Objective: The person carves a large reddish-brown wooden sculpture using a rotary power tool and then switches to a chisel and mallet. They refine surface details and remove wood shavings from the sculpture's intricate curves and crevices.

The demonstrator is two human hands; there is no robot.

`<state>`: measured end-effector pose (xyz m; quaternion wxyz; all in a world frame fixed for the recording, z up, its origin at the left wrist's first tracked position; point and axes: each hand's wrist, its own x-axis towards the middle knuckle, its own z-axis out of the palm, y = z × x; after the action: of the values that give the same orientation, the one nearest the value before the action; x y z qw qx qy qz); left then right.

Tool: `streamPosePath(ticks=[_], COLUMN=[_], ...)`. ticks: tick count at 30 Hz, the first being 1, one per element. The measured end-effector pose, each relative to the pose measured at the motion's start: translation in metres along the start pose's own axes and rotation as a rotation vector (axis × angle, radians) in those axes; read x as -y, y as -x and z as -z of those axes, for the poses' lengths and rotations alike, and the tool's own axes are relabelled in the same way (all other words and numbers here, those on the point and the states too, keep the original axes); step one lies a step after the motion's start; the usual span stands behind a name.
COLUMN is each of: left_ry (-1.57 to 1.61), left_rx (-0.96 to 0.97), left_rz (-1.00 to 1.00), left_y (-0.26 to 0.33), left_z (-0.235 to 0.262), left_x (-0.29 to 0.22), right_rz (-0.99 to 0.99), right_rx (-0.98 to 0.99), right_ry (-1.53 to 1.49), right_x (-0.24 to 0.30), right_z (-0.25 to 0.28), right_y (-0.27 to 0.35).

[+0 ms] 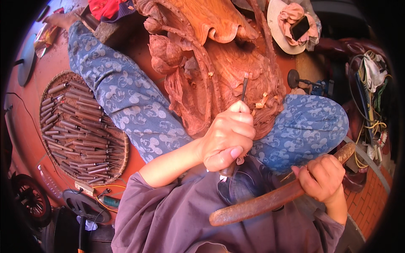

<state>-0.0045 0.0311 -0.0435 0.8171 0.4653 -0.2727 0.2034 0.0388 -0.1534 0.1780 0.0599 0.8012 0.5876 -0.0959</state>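
Note:
My left hand [228, 137] is wrapped round the handle of a carving chisel [244, 87]. The thin blade points away from me and its tip meets a reddish wood carving [240, 63]. The butt of the handle pokes out below my fist. My right hand [322, 179] grips a long, slightly curved wooden mallet [261, 205] near its right end. Its thick left end lies below the chisel handle, apart from it. The carving, with bud shapes and wavy folds, stands between my legs. Curled wood shavings [262, 101] rest on it near the blade.
On the left, a round woven tray [125, 162] holds several wooden-handled carving tools. A power strip [84, 188] with cords lies below it. At upper right are a pale hat [276, 23], pinkish cloth and a phone [299, 28]. A clamp [312, 82] and tangled cords [371, 114] lie farther right.

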Motion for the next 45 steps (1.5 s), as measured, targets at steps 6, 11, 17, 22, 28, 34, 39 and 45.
streamPosePath(ticks=[6,11,17,22,28,34,39,45], left_ry=[-0.009,-0.019,-0.089,-0.066,-0.076,-0.07,-0.013,0.0], left_rx=[0.001,0.009,0.028,-0.006,0.005,0.03,0.0,-0.012], left_rz=[-0.02,-0.049,-0.037,-0.032,-0.025,0.009,0.046,0.027], left_y=[0.002,0.002,0.001,0.001,-0.001,-0.006,-0.006,-0.011], left_z=[0.001,0.0,-0.001,-0.004,-0.002,0.004,0.01,0.01], left_x=[0.003,0.007,0.006,0.006,0.006,0.003,0.0,0.003], right_rz=[-0.062,-0.029,-0.057,-0.031,0.01,-0.035,-0.14,-0.026], right_rx=[0.065,0.016,0.031,0.021,-0.029,0.019,0.166,0.12], right_ry=[0.082,0.1,0.129,0.123,0.097,0.09,0.129,0.161], right_x=[0.001,0.002,0.003,-0.003,-0.007,-0.004,-0.003,-0.007], right_z=[0.005,0.005,0.01,0.006,0.004,0.015,0.025,0.03], right_y=[-0.003,0.001,0.007,0.008,0.006,-0.001,-0.01,-0.011])
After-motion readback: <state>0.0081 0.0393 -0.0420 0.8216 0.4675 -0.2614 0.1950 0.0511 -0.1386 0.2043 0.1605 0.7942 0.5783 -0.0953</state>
